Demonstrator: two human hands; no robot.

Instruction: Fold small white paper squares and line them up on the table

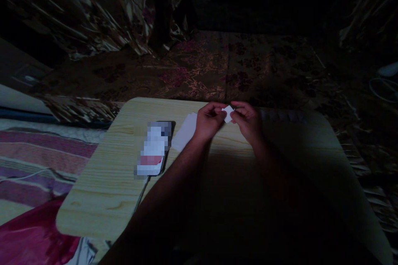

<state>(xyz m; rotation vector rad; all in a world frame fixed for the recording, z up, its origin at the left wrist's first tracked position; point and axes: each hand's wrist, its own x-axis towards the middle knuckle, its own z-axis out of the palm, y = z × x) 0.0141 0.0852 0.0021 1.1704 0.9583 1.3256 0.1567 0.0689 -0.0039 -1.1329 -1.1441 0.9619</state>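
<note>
Both my hands meet above the far side of a wooden table (102, 165). Between them is a small white piece of paper (229, 113), angled like a diamond. My left hand (209, 121) pinches its left edge with thumb and fingers. At its right edge, my right hand (248, 121) also grips it, thumb in front. White paper sheets (185, 133) lie on the tabletop just left of my left hand, partly hidden by it. Farther left lies a phone (154, 149) with a lit, blurred screen and a cable at its near end.
A dim row of small objects (282, 116) lies at the table's far right; their kind is unclear. Patterned cloth (199, 66) covers the surface behind, with curtains (124, 4) above. At left are a striped bedcover (46, 149) and a crimson cloth or bag (40, 232). The right side is dark.
</note>
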